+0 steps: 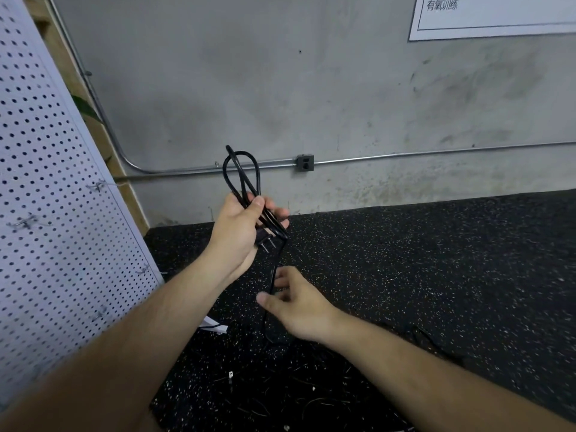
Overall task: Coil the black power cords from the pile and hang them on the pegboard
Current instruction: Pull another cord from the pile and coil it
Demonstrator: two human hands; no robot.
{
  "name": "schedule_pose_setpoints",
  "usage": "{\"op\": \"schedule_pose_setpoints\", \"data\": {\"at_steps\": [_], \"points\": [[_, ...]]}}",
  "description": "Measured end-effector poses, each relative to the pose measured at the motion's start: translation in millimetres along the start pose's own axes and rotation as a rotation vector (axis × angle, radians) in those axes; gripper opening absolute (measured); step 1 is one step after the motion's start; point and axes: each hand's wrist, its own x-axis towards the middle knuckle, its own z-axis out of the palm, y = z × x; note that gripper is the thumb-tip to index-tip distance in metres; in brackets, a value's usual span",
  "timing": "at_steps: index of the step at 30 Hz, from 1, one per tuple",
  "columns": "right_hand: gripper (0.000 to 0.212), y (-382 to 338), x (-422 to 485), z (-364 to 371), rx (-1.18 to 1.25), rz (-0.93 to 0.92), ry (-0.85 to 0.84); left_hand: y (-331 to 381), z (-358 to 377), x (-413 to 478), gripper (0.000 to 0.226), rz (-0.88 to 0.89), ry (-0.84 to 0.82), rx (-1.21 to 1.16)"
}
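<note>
The left hand [240, 229] clenches the looped power cord [268, 220]. Its tail hangs straight below that hand, loosely pinched by the right hand [296, 304].

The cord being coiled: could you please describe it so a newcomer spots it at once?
Right of the white perforated pegboard, before the concrete wall, the left hand grips a black power cord, its loop rising above the fist, plug prongs below. A strand drops through the right hand. Unlike the loose black cords on the speckled floor, it is lifted and looped.
</note>
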Motion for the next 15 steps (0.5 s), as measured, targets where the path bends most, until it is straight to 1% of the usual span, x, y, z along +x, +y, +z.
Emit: {"op": "schedule_pose_setpoints", "data": {"at_steps": [1, 2, 5, 7, 9, 12, 13, 15], "points": [[0.038, -1.9, 2.6, -0.3, 0.016, 0.005, 0.015, -0.9, 0.5, -1.1, 0.007, -0.003, -0.011, 0.018], [0.030, -3.4, 4.6, -0.9, 0.052, 0.012, 0.016, -0.7, 1.3, -2.6, 0.007, -0.002, -0.024, 0.040], [0.025, -4.0, 5.3, -6.2, 0.198, 0.020, 0.013, 0.3, -1.8, -4.0, 0.007, 0.045, -0.053, 0.155], [0.025, -4.3, 3.4, -13.6, 0.211, 0.024, 0.063, -1.1, -8.6, -2.4, 0.009, 0.082, -0.042, 0.304], [0.022, -2.9, 2.5, -21.8, 0.098, 0.022, 0.115, -3.3, -16.5, -0.5, 0.010, 0.088, 0.004, 0.482], [0.023, -2.9, 3.6, -32.0, -0.208, -0.025, 0.223, -1.6, -22.3, 2.0, 0.005, 0.134, 0.045, 0.810], [0.023, -5.4, 3.3, -34.4, -0.262, -0.031, 0.231, -1.7, -23.0, 3.7, 0.007, 0.152, 0.053, 0.876], [0.023, -12.8, 0.8, -38.1, -0.373, -0.055, 0.216, 0.0, -20.8, 3.9, 0.012, 0.139, 0.049, 0.920]]}}
